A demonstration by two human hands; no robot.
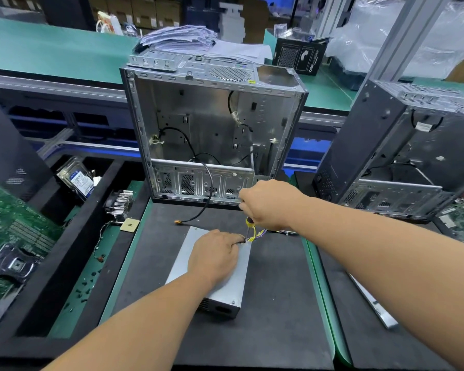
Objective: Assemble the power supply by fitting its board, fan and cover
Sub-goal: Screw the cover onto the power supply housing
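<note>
A grey metal power supply [240, 279] lies on the black mat with its cover on, coloured wires [259, 233] leaving its far right corner. My left hand [214, 254] rests on the cover, fingertips at that far corner beside the screwdriver tip. My right hand [269, 203] grips a screwdriver [249, 226] with a yellow and black handle, held upright, its tip down at the same corner. The screw itself is hidden by my fingers.
An open computer case [212, 129] stands just behind the power supply, a black cable [208, 199] hanging out. A second case [402, 156] leans at right. A heatsink [119, 200], hard drive [78, 179], motherboard [14, 231] and loose screws [87, 285] lie left. A metal strip [373, 301] lies right.
</note>
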